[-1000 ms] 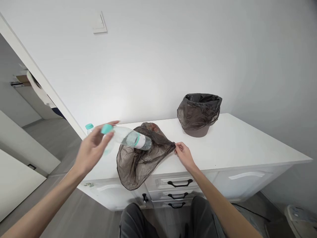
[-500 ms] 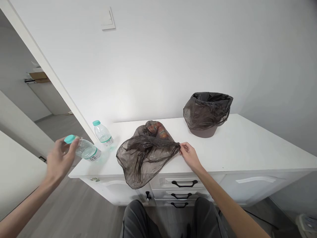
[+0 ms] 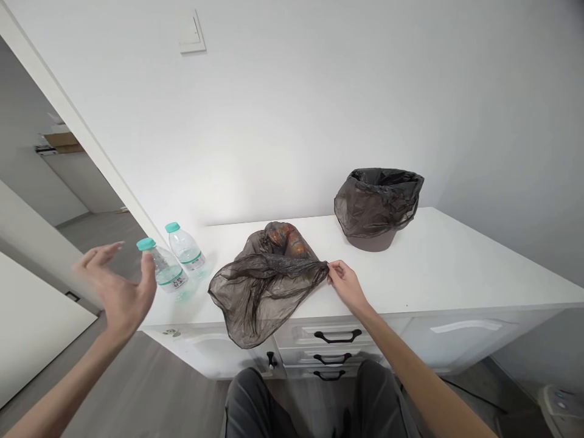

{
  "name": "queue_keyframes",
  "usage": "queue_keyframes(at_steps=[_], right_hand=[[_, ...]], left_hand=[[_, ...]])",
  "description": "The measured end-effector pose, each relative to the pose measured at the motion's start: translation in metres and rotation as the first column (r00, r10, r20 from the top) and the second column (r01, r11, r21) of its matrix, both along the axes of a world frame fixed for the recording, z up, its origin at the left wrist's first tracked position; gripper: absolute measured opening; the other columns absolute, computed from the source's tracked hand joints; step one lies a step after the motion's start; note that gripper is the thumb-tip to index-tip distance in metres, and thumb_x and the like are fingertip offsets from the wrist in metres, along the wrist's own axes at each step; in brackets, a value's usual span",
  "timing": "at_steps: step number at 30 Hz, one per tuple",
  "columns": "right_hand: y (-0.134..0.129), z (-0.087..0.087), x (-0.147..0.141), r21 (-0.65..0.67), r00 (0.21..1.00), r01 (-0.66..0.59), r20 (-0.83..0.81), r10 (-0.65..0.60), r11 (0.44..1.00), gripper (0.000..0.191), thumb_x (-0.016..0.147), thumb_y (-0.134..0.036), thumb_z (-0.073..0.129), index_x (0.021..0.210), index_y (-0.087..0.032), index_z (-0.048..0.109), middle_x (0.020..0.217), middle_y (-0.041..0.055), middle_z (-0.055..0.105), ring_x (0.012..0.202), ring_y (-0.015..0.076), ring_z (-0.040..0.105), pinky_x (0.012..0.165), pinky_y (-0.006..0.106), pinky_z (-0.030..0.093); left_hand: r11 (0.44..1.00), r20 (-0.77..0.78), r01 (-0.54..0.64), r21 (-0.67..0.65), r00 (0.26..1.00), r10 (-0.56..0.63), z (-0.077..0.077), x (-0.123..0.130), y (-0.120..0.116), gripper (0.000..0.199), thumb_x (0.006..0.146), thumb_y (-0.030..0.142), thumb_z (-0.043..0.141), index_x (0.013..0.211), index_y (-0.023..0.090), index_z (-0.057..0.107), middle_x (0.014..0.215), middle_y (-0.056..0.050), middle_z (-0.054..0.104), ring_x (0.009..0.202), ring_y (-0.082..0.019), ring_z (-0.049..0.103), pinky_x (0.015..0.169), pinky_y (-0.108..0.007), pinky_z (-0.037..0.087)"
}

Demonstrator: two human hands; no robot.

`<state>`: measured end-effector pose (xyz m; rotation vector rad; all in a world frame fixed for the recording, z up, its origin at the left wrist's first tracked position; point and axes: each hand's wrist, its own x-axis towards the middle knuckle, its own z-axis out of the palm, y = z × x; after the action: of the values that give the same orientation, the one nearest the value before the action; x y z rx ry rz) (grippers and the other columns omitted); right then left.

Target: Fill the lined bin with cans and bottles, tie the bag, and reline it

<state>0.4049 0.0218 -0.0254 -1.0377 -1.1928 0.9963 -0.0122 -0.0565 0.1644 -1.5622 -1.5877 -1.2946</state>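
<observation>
My left hand [image 3: 119,289] is open, its fingers spread just left of a clear plastic bottle with a teal cap [image 3: 170,272]. That bottle stands upright, and a second similar bottle [image 3: 186,246] is right behind it. My right hand [image 3: 343,281] pinches the gathered right edge of a thin, see-through dark garbage bag [image 3: 264,298]. The bag lies spread over the front of the white cabinet top, one side hanging past the edge. Reddish-orange items [image 3: 292,242] show through its far part; their kind is unclear.
A brown bin [image 3: 375,242] lined with another dark bag [image 3: 381,204] stands at the back right of the white cabinet top [image 3: 460,267]. Black-handled drawers [image 3: 337,336] are below the front edge. A doorway opens at left, and a light switch [image 3: 192,34] is on the wall.
My left hand has let go of the front bottle, which now stands upright beside the other one. My right hand keeps its pinch on the bag.
</observation>
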Motion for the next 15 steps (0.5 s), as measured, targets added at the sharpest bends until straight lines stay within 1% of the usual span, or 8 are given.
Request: queue_keyframes(at_steps=[2,4,5,7,9,10,12,15], right_hand=[[0.001,-0.002,0.000,0.000,1.000,-0.005,-0.010,0.005,1.000,0.060,0.080,-0.083,0.067,0.085,-0.023,0.062,0.069,-0.0003,0.060,0.063,0.0167,0.052,0.060,0.031,0.039],[0.002,-0.004,0.001,0.002,1.000,-0.009,-0.026,0.009,1.000,0.059,0.081,-0.081,0.068,0.086,-0.023,0.062,0.069,-0.0006,0.060,0.063,0.0165,0.052,0.060,0.031,0.039],[0.003,-0.006,0.001,0.003,0.999,-0.011,-0.033,0.011,1.000,0.058,0.081,-0.081,0.068,0.086,-0.023,0.062,0.069,-0.0005,0.060,0.063,0.0165,0.052,0.060,0.031,0.039],[0.006,-0.011,0.003,0.005,0.999,-0.011,-0.047,0.011,1.000,0.056,0.083,-0.078,0.069,0.087,-0.023,0.062,0.070,-0.0004,0.061,0.064,0.0167,0.053,0.061,0.031,0.040],[0.009,-0.015,0.004,0.009,0.998,-0.010,-0.057,0.010,1.000,0.054,0.084,-0.076,0.069,0.088,-0.023,0.062,0.070,-0.0007,0.061,0.065,0.0168,0.054,0.062,0.030,0.041],[0.010,-0.016,0.005,0.013,0.998,-0.011,-0.058,0.012,1.000,0.053,0.085,-0.075,0.069,0.089,-0.023,0.062,0.069,-0.0010,0.060,0.066,0.0169,0.055,0.062,0.030,0.042],[0.013,-0.018,0.006,0.019,0.997,-0.022,-0.067,0.023,1.000,0.051,0.085,-0.073,0.070,0.089,-0.023,0.063,0.068,-0.0015,0.060,0.065,0.0170,0.055,0.062,0.030,0.042],[0.016,-0.018,0.006,0.016,0.992,-0.025,-0.122,0.027,1.000,0.049,0.085,-0.071,0.072,0.089,-0.024,0.063,0.067,-0.0020,0.060,0.063,0.0163,0.055,0.059,0.029,0.040]], left_hand=[[0.991,-0.125,0.073,0.109,0.990,-0.059,-0.004,0.031,-0.009,0.041,0.091,0.051,0.063,0.115,0.018,0.054,0.112,-0.014,0.060,0.115,-0.032,0.058,0.104,-0.056,0.050],[0.968,-0.250,0.239,-0.072,0.935,-0.250,-0.016,0.064,-0.015,0.025,0.097,0.047,0.057,0.106,0.024,0.057,0.099,-0.008,0.063,0.097,-0.026,0.063,0.093,-0.046,0.055],[0.917,-0.272,0.324,-0.233,0.884,-0.381,-0.024,0.080,-0.017,0.021,0.100,0.044,0.052,0.106,0.025,0.058,0.097,-0.006,0.065,0.093,-0.024,0.064,0.090,-0.042,0.056],[0.716,-0.248,0.440,-0.542,0.730,-0.636,-0.046,0.107,-0.013,0.024,0.104,0.040,0.043,0.114,0.026,0.061,0.104,-0.006,0.071,0.097,-0.022,0.067,0.091,-0.038,0.057],[0.561,-0.194,0.460,-0.689,0.628,-0.753,-0.070,0.129,-0.002,0.032,0.106,0.034,0.038,0.126,0.026,0.061,0.120,-0.008,0.072,0.111,-0.023,0.067,0.099,-0.038,0.056],[0.527,-0.188,0.455,-0.718,0.602,-0.776,-0.081,0.138,0.007,0.035,0.107,0.031,0.036,0.132,0.025,0.059,0.127,-0.009,0.070,0.118,-0.023,0.066,0.103,-0.039,0.055],[0.528,-0.237,0.409,-0.744,0.578,-0.781,-0.097,0.155,0.030,0.038,0.105,0.023,0.036,0.136,0.021,0.058,0.134,-0.013,0.067,0.124,-0.025,0.063,0.110,-0.042,0.052],[0.614,-0.403,0.270,-0.742,0.551,-0.730,-0.108,0.176,0.069,0.040,0.097,0.011,0.043,0.133,0.013,0.061,0.128,-0.018,0.068,0.125,-0.030,0.062,0.115,-0.049,0.046]])
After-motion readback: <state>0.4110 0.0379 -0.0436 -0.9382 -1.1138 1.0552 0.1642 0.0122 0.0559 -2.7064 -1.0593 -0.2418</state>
